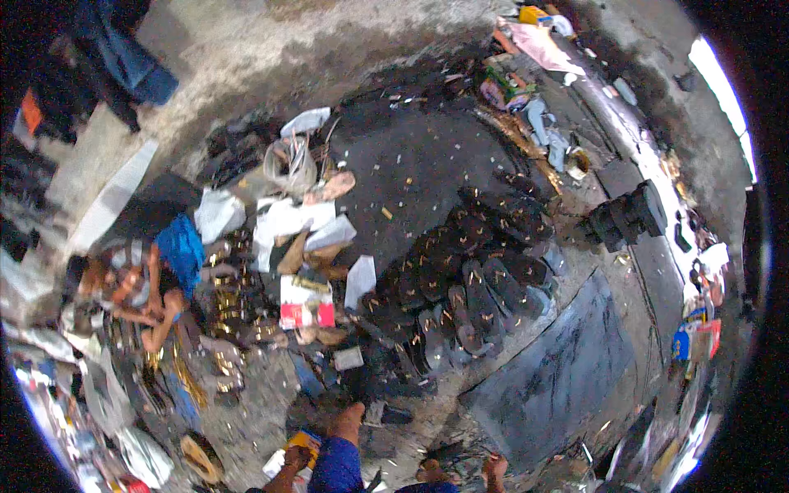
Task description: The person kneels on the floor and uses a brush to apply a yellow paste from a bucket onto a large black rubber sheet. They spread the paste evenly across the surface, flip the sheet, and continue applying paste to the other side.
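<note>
Low in the head view, my left hand (297,457) is closed against a small yellow and white box (306,442), beside my knee in blue cloth. My right hand (495,467) is raised near the lower edge, its fingers curled together; what they hold, if anything, is too small and blurred to make out. Just left of it lies a dark piece (448,452) on the ground. In front of me many dark sandals or shoe soles (468,304) with small gold fittings lie in close rows.
A dark flat sheet (559,370) lies to the right. Left of the rows are white papers (292,222), a red and white box (306,304) and gold-trimmed footwear (234,304). Another person (136,287) sits at the far left. Stacked dark pieces (629,218) stand at the right.
</note>
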